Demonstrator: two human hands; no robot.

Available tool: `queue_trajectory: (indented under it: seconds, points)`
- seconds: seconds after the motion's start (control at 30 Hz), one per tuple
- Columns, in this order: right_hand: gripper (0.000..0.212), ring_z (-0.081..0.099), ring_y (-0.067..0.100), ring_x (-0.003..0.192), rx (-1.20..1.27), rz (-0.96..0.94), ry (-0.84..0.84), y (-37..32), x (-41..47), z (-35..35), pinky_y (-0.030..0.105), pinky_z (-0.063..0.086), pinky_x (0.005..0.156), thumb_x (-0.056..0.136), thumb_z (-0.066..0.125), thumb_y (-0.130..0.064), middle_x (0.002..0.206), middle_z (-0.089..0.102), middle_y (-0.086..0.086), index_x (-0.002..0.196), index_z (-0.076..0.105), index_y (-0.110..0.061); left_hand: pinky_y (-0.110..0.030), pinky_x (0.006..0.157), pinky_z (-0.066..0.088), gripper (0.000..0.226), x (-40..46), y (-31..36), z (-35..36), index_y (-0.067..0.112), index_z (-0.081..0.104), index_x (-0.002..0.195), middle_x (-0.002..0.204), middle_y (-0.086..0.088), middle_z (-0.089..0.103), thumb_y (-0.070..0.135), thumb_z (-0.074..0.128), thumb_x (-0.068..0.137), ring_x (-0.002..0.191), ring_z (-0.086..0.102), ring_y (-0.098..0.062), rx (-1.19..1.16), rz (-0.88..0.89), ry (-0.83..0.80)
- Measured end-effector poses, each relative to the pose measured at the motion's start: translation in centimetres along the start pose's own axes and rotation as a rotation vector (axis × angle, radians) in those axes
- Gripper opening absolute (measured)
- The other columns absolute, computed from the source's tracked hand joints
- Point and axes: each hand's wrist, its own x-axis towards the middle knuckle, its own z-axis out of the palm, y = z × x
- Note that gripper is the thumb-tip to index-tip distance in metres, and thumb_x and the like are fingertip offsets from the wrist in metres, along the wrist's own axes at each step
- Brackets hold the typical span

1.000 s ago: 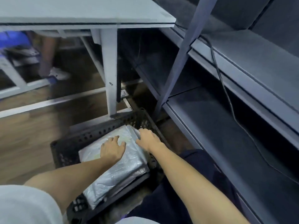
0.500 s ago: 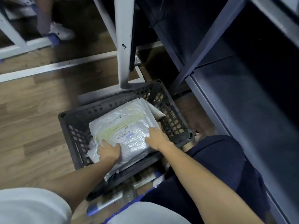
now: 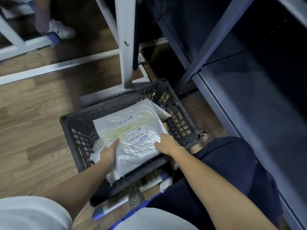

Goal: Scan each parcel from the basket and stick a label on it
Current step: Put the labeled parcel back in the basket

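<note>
A wooden floor point(image 3: 33, 113) carried a black slatted basket point(image 3: 79, 130), which stood just beside a white frame leg point(image 3: 125, 47) and grey shelving point(image 3: 232, 97).

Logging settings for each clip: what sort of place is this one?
Probably a parcel packing or dispatch room: a black slotted basket of plastic-wrapped parcels, the top parcel with a barcode sticker, sits on the floor between a metal table leg and grey metal shelving.

barcode sticker point(image 3: 136, 136) on parcel point(image 3: 132, 130), print too small to read
</note>
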Motion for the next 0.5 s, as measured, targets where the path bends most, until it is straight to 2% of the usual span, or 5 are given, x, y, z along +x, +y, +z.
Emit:
queue_trajectory:
  seconds: [0.13, 0.27, 0.33, 0.4, 0.5]
  points:
    - [0.051, 0.044, 0.035, 0.124, -0.021, 0.037, -0.051, 0.7, -0.2, 0.0, 0.040, 0.040, 0.101, 0.095, 0.041, -0.036, 0.139, 0.043, 0.015, 0.136, 0.039, -0.006, -0.056, 0.108, 0.031, 0.076, -0.7, 0.7, 0.7, 0.001, 0.040, 0.141, 0.148, -0.018, 0.040, 0.050, 0.061, 0.087, 0.134, 0.037, -0.042, 0.028, 0.036, -0.029]
    - [0.049, 0.044, 0.034, 0.125, -0.041, 0.028, 0.027, 0.6, -0.6, -0.5, 0.039, 0.037, 0.102, 0.095, 0.040, -0.033, 0.139, 0.044, 0.015, 0.136, 0.042, -0.006, -0.059, 0.107, 0.031, 0.067, -1.0, 1.7, 0.8, -0.005, 0.044, 0.135, 0.143, -0.018, 0.045, 0.042, 0.060, 0.090, 0.130, 0.039, -0.043, -0.012, 0.062, -0.013]
    - [0.049, 0.044, 0.033, 0.125, -0.036, 0.011, 0.084, 0.4, -0.7, -1.0, 0.040, 0.038, 0.104, 0.094, 0.041, -0.032, 0.138, 0.046, 0.014, 0.136, 0.043, -0.006, -0.060, 0.108, 0.026, 0.070, -1.8, 2.3, 0.9, -0.008, 0.042, 0.136, 0.146, -0.021, 0.041, 0.039, 0.062, 0.088, 0.132, 0.036, -0.045, -0.069, 0.053, -0.024]
    - [0.050, 0.044, 0.031, 0.125, -0.034, -0.006, 0.135, 0.3, -1.0, -1.5, 0.041, 0.036, 0.106, 0.091, 0.040, -0.029, 0.138, 0.046, 0.013, 0.136, 0.043, -0.007, -0.064, 0.109, 0.018, 0.079, -2.7, 2.8, 1.2, -0.006, 0.036, 0.142, 0.149, -0.024, 0.034, 0.038, 0.066, 0.083, 0.135, 0.030, -0.048, -0.128, 0.039, -0.040]
    - [0.048, 0.042, 0.029, 0.127, -0.092, -0.061, 0.218, 0.4, -1.5, -2.7, 0.040, 0.031, 0.109, 0.093, 0.039, -0.027, 0.139, 0.046, 0.011, 0.137, 0.041, -0.009, -0.070, 0.106, 0.011, 0.067, -4.1, 3.6, 1.9, 0.007, 0.038, 0.143, 0.150, -0.014, 0.037, 0.031, 0.066, 0.088, 0.137, 0.026, -0.045, -0.239, 0.059, 0.021]
